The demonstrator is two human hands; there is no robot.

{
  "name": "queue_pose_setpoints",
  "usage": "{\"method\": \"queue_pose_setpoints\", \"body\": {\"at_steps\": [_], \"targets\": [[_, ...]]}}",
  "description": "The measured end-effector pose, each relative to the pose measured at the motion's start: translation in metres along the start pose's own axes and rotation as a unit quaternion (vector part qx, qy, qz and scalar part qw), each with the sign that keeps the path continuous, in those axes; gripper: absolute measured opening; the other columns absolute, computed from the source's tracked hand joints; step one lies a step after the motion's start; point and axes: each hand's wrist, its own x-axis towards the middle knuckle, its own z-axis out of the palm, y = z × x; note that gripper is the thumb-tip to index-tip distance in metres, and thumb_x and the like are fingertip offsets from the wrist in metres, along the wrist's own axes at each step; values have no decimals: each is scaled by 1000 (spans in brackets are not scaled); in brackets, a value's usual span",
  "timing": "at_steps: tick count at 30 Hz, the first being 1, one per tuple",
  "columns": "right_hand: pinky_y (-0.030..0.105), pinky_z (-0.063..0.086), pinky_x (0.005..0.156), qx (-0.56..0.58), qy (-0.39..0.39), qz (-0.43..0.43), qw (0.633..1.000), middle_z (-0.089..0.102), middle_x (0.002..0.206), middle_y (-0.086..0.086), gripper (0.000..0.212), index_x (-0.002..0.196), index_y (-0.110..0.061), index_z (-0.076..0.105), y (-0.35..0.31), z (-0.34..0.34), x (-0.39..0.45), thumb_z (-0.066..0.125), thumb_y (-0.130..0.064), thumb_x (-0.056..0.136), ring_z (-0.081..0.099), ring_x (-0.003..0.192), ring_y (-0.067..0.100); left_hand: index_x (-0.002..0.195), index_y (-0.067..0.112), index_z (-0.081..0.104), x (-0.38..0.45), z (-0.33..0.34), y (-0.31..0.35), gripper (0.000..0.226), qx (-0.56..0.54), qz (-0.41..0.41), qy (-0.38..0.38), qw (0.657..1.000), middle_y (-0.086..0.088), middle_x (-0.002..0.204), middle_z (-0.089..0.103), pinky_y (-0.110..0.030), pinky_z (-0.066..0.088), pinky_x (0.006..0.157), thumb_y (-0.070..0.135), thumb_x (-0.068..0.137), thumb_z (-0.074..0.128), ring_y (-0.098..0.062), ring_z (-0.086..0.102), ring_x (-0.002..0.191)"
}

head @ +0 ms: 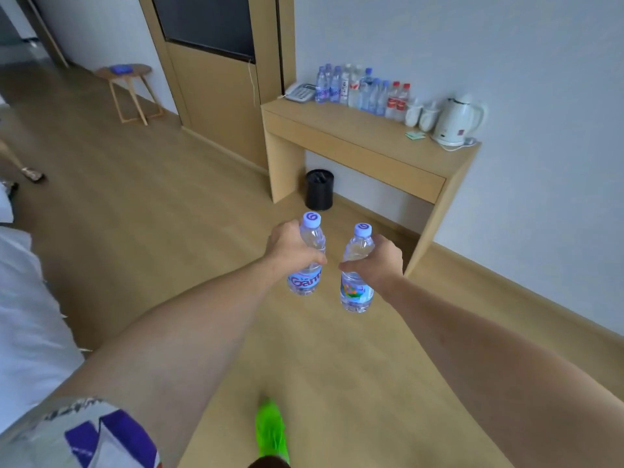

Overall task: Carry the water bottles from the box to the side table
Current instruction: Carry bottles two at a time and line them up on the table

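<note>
My left hand (290, 246) grips a clear water bottle (309, 280) with a pale purple cap and a blue label, held upright over the floor. My right hand (381, 258) grips a second, similar water bottle (356, 292), also upright. Both arms are stretched forward. Ahead and to the right stands the wooden side table (341, 130) against the wall. Several water bottles (364, 91) stand in a row along its back edge. The box is not in view.
On the side table sit a white telephone (300, 92), two white cups (422, 114) and a white kettle (456, 121). A black bin (319, 190) stands under it. A small round stool (126, 84) is at far left, white bedding (27, 315) at left.
</note>
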Motion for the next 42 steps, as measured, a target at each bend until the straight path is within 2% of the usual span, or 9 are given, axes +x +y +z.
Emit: {"method": "queue_pose_setpoints", "body": {"at_steps": [7,11,16,24,31,34,38,42], "targets": [[43,59,81,-5,21,12,1000,68,88,-4,51,86,-30,58,-42,62,124,95,-31,51,67,88,22,93,25,67,149,-26,-28,51,2,24,-13,1000,10,89,71,-28,57,73,29,48,91,-11,68,82],[43,58,82,-9,34,34,999,68,94,-4,60,102,-24,62,-80,91,188,95,-31,52,66,90,21,92,25,67,233,-57,-31,50,8,26,-37,999,10,90,70,-27,57,72,29,49,92,-11,68,84],[42,59,82,-3,34,51,998,69,96,-3,64,108,-22,63,-118,115,260,94,-31,53,67,91,20,96,25,67,324,-88,-27,52,-13,31,-41,999,9,92,71,-32,58,78,30,52,94,-13,68,87],[41,59,79,-11,41,43,998,66,90,-5,55,98,-24,60,-156,155,395,93,-32,54,66,89,20,97,24,66,461,-100,-37,54,-15,32,-58,998,8,94,72,-33,59,79,31,51,94,-13,69,87],[41,57,79,-11,33,38,999,66,96,0,65,108,-19,58,-181,187,561,93,-34,56,65,91,24,94,24,67,614,-93,-29,51,6,33,-71,997,8,92,72,-31,58,77,28,51,94,-13,69,87],[36,55,73,-15,28,39,999,64,93,-2,63,105,-19,57,-197,193,630,93,-36,56,64,88,23,95,24,67,682,-99,-12,52,21,32,-75,996,9,92,70,-25,53,67,29,52,95,-12,67,85],[37,54,77,-15,31,36,999,62,93,-5,69,110,-20,55,-217,200,710,94,-37,56,63,90,23,102,23,66,766,-103,3,59,3,30,-64,997,8,96,68,-25,51,69,30,51,95,-12,66,89],[33,51,74,8,35,55,998,58,85,-14,66,104,-25,51,-228,208,775,95,-36,54,62,87,19,93,27,66,839,-99,6,54,5,32,-73,997,10,91,69,-24,52,69,33,48,96,-10,66,86]]}}
